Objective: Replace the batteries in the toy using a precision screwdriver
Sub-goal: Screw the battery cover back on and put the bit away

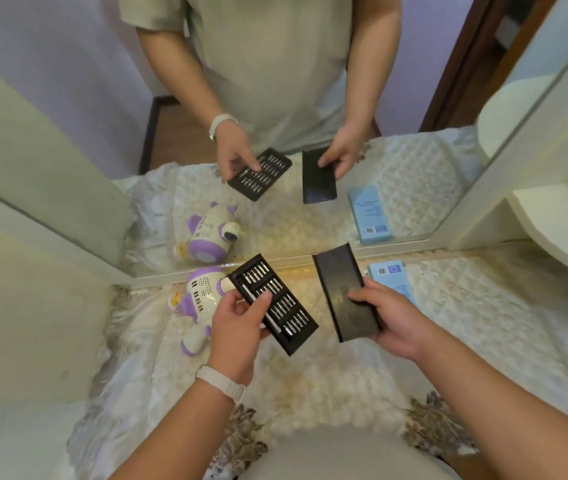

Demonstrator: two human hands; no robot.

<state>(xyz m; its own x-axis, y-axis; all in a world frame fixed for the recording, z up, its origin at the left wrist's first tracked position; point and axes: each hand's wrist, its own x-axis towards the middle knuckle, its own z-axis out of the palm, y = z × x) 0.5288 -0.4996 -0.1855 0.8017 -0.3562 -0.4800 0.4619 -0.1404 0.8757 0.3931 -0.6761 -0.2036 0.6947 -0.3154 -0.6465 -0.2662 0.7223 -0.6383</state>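
Head view: toy lies far left on the quilted cloth, by the mirror.
Left hand: grips bit tray; long axis far-left to near-right, far corner hiding part of the toy.
Right hand: grips black cover, running far to near, apart from the tray.
Right: blue box at the mirror's edge.

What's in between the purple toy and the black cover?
The bit tray, gripped by the left hand, lies between the toy and cover, in the head view.
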